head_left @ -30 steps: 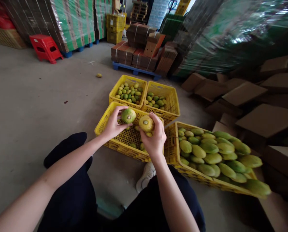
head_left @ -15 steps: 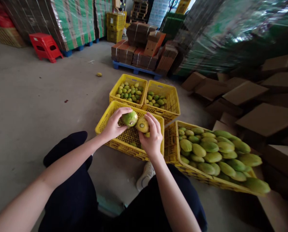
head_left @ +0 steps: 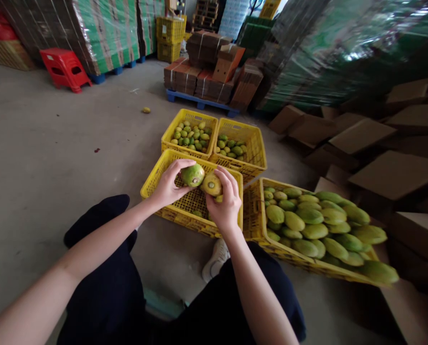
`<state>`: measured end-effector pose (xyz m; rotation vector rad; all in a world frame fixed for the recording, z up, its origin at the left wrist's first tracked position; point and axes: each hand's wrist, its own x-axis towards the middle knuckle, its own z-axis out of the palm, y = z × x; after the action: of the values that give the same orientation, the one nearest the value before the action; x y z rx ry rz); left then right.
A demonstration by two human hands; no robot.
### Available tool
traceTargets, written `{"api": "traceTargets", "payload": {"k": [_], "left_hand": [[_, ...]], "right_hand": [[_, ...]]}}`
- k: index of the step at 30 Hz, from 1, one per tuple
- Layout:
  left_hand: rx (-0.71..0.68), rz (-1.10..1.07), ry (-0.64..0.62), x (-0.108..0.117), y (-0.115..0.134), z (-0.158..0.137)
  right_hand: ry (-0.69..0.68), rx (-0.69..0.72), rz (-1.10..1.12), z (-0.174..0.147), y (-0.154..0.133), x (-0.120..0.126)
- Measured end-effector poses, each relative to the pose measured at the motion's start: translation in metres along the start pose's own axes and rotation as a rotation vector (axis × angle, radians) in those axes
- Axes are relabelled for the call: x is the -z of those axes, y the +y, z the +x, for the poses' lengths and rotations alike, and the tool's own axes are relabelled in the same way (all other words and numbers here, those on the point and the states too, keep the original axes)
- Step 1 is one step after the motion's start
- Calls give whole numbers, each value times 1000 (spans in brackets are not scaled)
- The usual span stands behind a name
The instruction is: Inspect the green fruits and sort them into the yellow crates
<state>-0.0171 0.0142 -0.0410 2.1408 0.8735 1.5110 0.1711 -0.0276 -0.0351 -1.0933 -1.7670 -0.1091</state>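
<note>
My left hand (head_left: 169, 184) is curled round a green fruit (head_left: 192, 175), fingers over the top and thumb underneath, pinching it from the left. My right hand (head_left: 226, 199) grips a yellow fruit (head_left: 211, 183) from the right, its fingers bent over that side. Both fruits are up above the near crate (head_left: 152, 177), side by side with their stalk ends towards me; I can't tell whether their skins actually touch.

To handle the pair well, I'd spread the pressure across the finger pads, since a hard thumb or a nail could mark the skin. The yellow one is, I judge, the riper and softer, so my right hand should hold more lightly than my left. Any turning is best done slowly at the wrists, without knocking one fruit against the other.

Staying low over the crate makes sense too: a slip would then land inside it, not on the floor (head_left: 92, 191), though even a short drop could bruise. A few fruits show at the near right of that crate, partly hidden by my right hand, so I should lower anything gently there.
</note>
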Motion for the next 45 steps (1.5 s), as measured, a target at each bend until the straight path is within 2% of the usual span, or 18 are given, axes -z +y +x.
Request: {"api": "traceTargets", "payload": {"k": [6,8,10,13,15,18,20,22,25,28,38,45], "left_hand": [[128,-18,-38,4,7,1],[229,-87,-88,6,11,1],[389,-227,-141,7,15,2],[683,-505,-209,3,18,3],[885,-649,-273,-1,19,5],[1155,-750,-393,-7,19,8],[1274,-789,-400,-9,20,9],[1348,-838,-378,-10,21,10],[1404,-879,-353,-11,22,10],[1398,-872,-309,-11,19,9],[1414,-876,-246,-15,14,7],[1410,-873,-246,-13,18,9]], "right_hand": [[-11,-28,67,6,-1,7],[-38,-79,133,8,0,10],[-102,-181,272,11,1,13],[-208,-454,568,13,4,15],[-255,-709,729,14,4,15],[-346,-1078,871,13,4,11],[-404,-1230,915,13,4,7],[-438,-1309,917,12,5,6],[-480,-1362,891,12,8,5],[-517,-1387,912,11,11,4],[-547,-1398,850,14,9,1],[-616,-1404,949,10,14,3]]}}
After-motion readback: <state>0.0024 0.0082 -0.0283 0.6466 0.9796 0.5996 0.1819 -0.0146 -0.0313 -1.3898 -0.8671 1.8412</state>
